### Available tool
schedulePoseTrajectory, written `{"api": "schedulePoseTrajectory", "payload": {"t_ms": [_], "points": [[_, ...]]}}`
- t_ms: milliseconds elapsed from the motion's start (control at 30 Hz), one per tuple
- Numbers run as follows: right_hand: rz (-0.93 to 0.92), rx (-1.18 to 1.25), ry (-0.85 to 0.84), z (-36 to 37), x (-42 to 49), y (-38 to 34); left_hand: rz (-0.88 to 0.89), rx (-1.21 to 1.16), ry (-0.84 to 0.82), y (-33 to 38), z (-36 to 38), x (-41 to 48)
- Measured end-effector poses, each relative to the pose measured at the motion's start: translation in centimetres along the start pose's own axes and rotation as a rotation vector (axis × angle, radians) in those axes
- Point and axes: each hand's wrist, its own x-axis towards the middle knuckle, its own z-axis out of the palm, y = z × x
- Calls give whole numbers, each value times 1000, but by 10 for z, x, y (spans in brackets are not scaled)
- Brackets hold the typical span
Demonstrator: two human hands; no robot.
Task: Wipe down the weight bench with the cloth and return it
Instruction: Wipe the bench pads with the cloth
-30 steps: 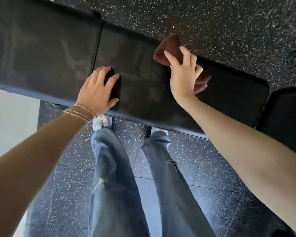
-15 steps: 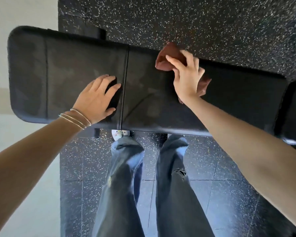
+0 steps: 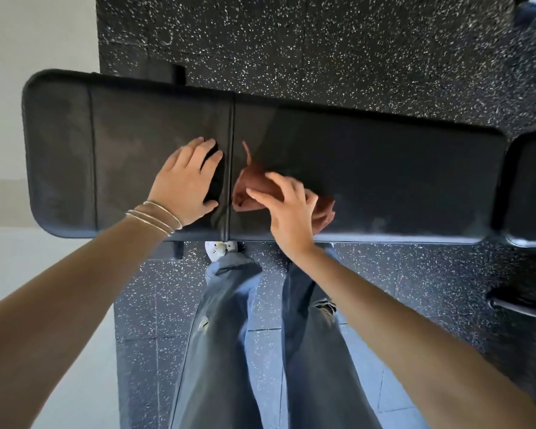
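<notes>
A long black padded weight bench lies crosswise in front of me, with a seam near its middle. A crumpled reddish-brown cloth lies on the pad just right of that seam, near the front edge. My right hand presses on the cloth with fingers spread and fairly straight, covering its right part. My left hand rests flat on the pad just left of the seam, fingers straight, with thin bracelets on the wrist.
Black speckled rubber flooring surrounds the bench. A second black pad adjoins the bench at the right edge. My legs in jeans stand against the bench's near side. A pale floor or wall lies at the left.
My right hand has dragged the cloth from the bench's far edge toward the near edge and leftward, close to the seam. The view has shifted, showing more of the bench's left end.
</notes>
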Motion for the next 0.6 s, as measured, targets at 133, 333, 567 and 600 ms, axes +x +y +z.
{"api": "schedulePoseTrajectory", "payload": {"t_ms": [133,333,567,600], "points": [[86,18,-18,-18,69,-5,2,22,-16,-5,3,-2],[217,-80,-93,-23,191,-13,20,23,-1,-6,9,-2],[-3,-167,48,-10,81,-17,45,29,-22,-12,10,-2],[-36,-166,41,-7,54,-15,49,29,-29,-13,9,-2]]}}
